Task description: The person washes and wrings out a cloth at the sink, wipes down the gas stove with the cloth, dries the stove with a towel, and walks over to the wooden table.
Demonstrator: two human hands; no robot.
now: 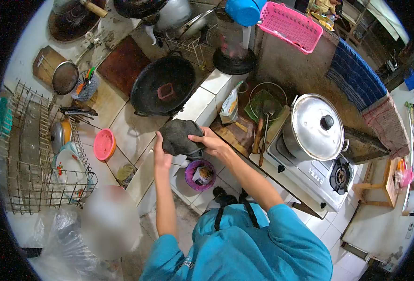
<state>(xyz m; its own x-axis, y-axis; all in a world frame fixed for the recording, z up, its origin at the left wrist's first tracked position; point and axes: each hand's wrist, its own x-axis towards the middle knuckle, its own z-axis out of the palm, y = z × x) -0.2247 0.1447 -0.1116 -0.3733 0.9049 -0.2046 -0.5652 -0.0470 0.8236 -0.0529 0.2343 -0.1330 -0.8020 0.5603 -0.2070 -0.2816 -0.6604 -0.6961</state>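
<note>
A dark grey cloth (180,136) is held up in front of me, bunched between both hands. My left hand (162,153) grips its left edge, with the thumb up along the side and the other fingers mostly hidden. On the right side my right hand (211,142) pinches it, thumb on top and fingers underneath. Just beyond the cloth a black wok (146,91) rests on the tiled counter, with a small pinkish rectangular patch in it. Below the cloth, a purple basket (188,176) with some litter inside stands on the floor.
On the right, a large lidded pot (305,133) sits on a gas stove (319,173). A wire dish rack (29,154) and a pink bowl (104,144) are to the left. A blender (235,51) and a pink basket (291,25) stand at the back.
</note>
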